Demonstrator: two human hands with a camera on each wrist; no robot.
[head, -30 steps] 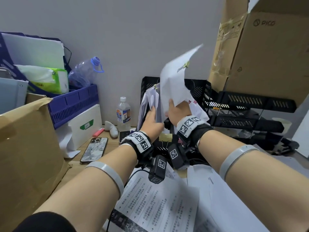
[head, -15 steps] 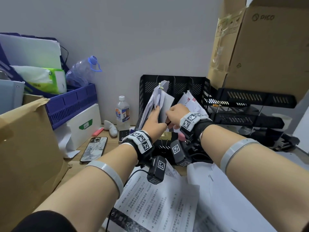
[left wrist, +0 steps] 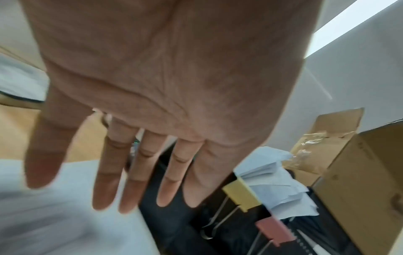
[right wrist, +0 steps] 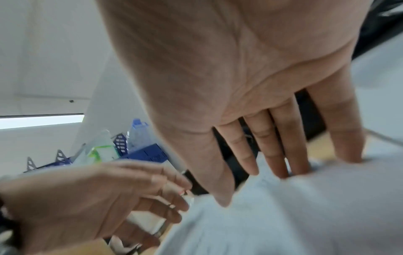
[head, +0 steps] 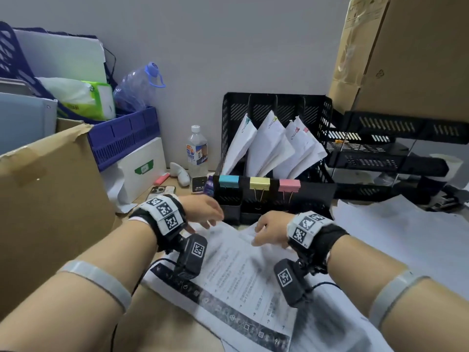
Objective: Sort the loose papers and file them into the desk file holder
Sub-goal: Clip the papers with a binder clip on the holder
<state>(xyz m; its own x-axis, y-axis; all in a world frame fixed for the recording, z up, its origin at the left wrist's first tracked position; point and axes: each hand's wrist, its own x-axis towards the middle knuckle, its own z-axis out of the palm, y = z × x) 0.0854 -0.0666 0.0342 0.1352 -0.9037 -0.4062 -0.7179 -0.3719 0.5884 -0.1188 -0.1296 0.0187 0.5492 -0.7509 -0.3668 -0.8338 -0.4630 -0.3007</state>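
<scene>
A black mesh file holder (head: pixel 314 115) stands against the wall with three clipped paper bundles (head: pixel 271 146) leaning in its slots. Blue, yellow (head: pixel 259 183) and pink binder clips (head: pixel 289 185) sit on its front rim; the yellow clip (left wrist: pixel 242 195) and the pink clip (left wrist: pixel 275 230) also show in the left wrist view. Loose printed sheets (head: pixel 228 280) lie on the desk in front. My left hand (head: pixel 203 210) hovers open over their far edge, fingers straight (left wrist: pixel 104 181). My right hand (head: pixel 269 229) is spread open, its fingertips (right wrist: pixel 281 165) touching the sheets (right wrist: pixel 283 215).
A cardboard box (head: pixel 43 199) stands at the left, with a blue crate (head: pixel 121 135), a water bottle (head: pixel 197 151) and a phone (head: pixel 162 190) behind it. Black letter trays (head: pixel 380 153) and a big carton (head: pixel 411 54) fill the right. More white paper (head: pixel 396 237) covers the right desk.
Both hands have let go of the papers in the file holder and come down toward me to the loose sheets on the desk. The bundle now stands filed in the holder.
</scene>
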